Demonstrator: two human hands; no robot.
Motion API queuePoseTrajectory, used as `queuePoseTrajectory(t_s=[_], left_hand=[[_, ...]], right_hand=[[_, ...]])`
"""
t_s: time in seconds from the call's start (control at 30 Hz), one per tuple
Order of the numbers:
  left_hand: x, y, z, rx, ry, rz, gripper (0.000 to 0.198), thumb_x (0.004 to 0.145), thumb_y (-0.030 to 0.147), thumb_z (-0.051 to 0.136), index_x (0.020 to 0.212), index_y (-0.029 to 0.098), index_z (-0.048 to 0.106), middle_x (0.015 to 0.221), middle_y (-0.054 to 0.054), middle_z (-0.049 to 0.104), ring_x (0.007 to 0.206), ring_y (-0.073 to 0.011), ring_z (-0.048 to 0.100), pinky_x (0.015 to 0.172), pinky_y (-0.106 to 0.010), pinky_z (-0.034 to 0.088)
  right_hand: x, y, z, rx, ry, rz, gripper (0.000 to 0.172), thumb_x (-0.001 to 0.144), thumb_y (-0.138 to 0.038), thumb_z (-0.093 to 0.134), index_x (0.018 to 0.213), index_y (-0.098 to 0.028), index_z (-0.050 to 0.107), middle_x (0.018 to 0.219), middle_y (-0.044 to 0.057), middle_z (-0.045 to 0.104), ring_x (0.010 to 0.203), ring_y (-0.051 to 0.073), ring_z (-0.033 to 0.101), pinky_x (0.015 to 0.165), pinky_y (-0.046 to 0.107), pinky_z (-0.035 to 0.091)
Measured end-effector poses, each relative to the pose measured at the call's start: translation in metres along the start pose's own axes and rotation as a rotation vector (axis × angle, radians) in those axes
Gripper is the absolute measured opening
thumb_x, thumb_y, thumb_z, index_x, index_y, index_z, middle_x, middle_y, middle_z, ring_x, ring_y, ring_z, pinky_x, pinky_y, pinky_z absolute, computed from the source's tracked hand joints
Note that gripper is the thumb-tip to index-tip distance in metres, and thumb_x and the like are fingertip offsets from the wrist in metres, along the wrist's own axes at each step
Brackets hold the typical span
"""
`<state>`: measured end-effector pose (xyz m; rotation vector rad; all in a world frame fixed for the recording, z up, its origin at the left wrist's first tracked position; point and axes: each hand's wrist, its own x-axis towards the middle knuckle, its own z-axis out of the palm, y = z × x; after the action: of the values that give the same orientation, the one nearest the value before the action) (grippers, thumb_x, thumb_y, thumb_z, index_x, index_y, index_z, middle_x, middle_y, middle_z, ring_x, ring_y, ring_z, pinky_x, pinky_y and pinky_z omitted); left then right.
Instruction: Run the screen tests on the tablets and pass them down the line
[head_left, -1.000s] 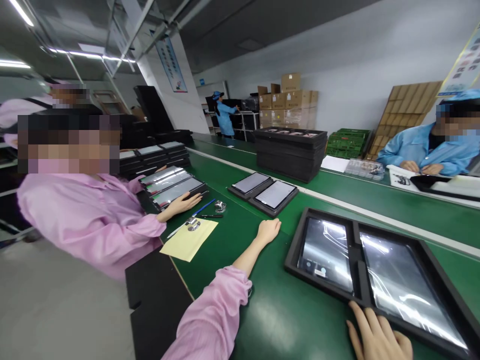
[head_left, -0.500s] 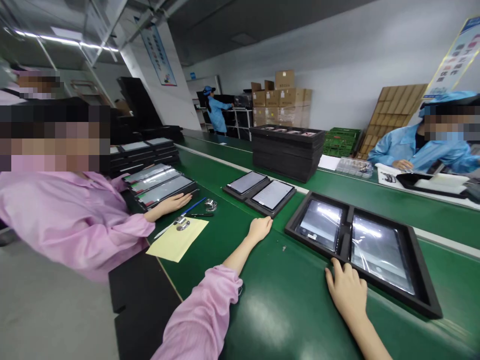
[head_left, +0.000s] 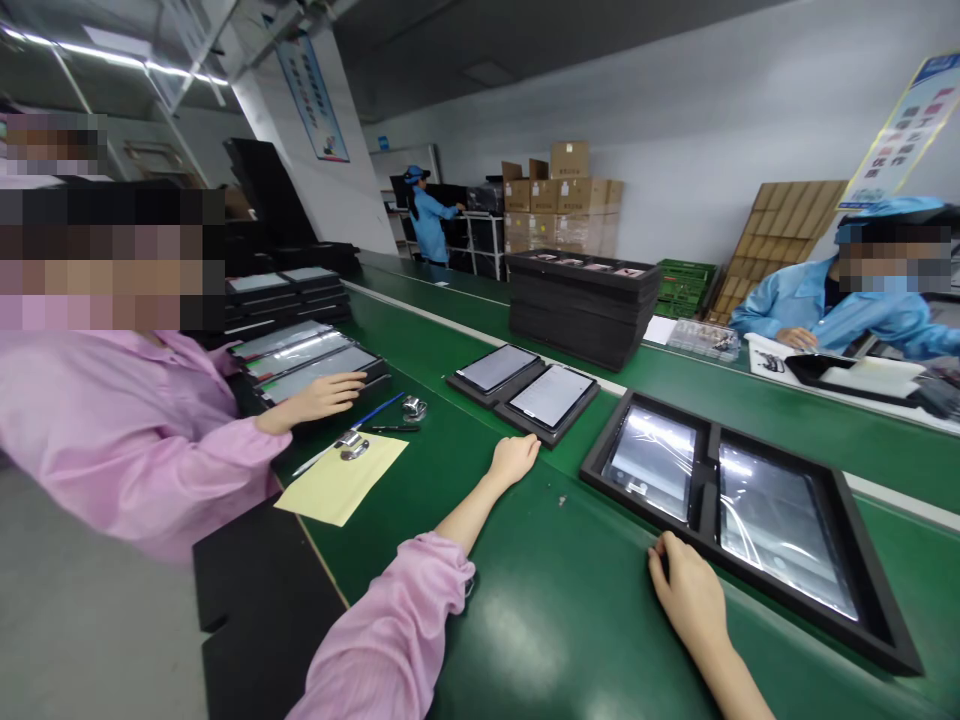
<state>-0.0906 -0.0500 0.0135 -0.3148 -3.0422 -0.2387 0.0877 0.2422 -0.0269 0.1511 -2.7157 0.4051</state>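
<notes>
My right hand (head_left: 690, 590) rests on the green belt (head_left: 570, 610) with its fingertips curled against the near edge of a black foam tray (head_left: 709, 480). That tray holds two glossy screens (head_left: 780, 525) side by side. My left hand (head_left: 514, 460) lies loosely curled on the belt, holding nothing, just short of a smaller black tray (head_left: 525, 382) with two more screens. A pink sleeve covers my left forearm.
A person in pink sits at my left, a hand on a stack of trays (head_left: 311, 365); a yellow sheet (head_left: 341, 480), pens and metal clips lie beside it. A tall stack of black trays (head_left: 581, 305) stands behind. A person in blue works at the far right.
The large tray with two screens has shifted along the belt to the left, and my right hand has followed its near edge. My left hand has stayed put.
</notes>
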Motion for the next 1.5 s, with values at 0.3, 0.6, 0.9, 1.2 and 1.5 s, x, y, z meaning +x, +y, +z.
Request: queuePoseTrajectory(t_s=[0.3,0.6,0.9,1.2,1.5], left_hand=[[-0.0002,0.0013,-0.0015,0.02,-0.001,0.016,0.034,0.103,0.031,0.036,0.094,0.02,0.067,0.093,-0.01,0.076,0.091,-0.0258,0.071,0.078,-0.032,0.043],[0.0014,-0.0016,0.0016,0.023,-0.003,0.027,0.034,0.102,0.029,0.035,0.094,0.02,0.067,0.092,-0.01,0.075,0.089,-0.0253,0.07,0.077,-0.031,0.042],[0.003,-0.0033,0.0051,0.016,0.005,0.027,0.035,0.102,0.03,0.034,0.093,0.02,0.066,0.09,-0.01,0.075,0.088,-0.0253,0.07,0.078,-0.032,0.042],[0.0042,-0.0054,0.0081,0.003,0.015,0.032,0.035,0.102,0.033,0.035,0.09,0.02,0.065,0.089,-0.009,0.075,0.087,-0.0244,0.07,0.076,-0.031,0.042],[0.0032,-0.0045,0.0067,0.012,0.022,0.029,0.036,0.102,0.032,0.035,0.091,0.02,0.067,0.09,-0.01,0.075,0.087,-0.0252,0.07,0.076,-0.031,0.043]], right_hand=[[0.0014,-0.0007,0.0018,-0.02,0.004,0.012,0.016,0.092,-0.022,0.044,0.077,-0.023,0.042,0.064,-0.001,0.054,0.059,0.018,0.055,0.056,0.029,0.03],[0.0,-0.0005,0.0049,-0.051,0.035,0.006,0.016,0.092,-0.021,0.046,0.077,-0.023,0.042,0.063,-0.001,0.053,0.06,0.019,0.055,0.057,0.029,0.029],[-0.0002,-0.0012,0.0046,-0.059,0.03,-0.001,0.015,0.092,-0.02,0.047,0.078,-0.023,0.044,0.064,-0.001,0.053,0.06,0.019,0.055,0.058,0.03,0.03],[0.0007,-0.0026,0.0039,-0.073,0.011,0.008,0.015,0.092,-0.019,0.047,0.078,-0.023,0.045,0.064,-0.001,0.053,0.06,0.018,0.054,0.057,0.029,0.029],[0.0001,-0.0017,0.0081,-0.109,0.055,-0.011,0.014,0.091,-0.017,0.048,0.079,-0.023,0.046,0.064,-0.001,0.052,0.06,0.018,0.055,0.057,0.029,0.029]])
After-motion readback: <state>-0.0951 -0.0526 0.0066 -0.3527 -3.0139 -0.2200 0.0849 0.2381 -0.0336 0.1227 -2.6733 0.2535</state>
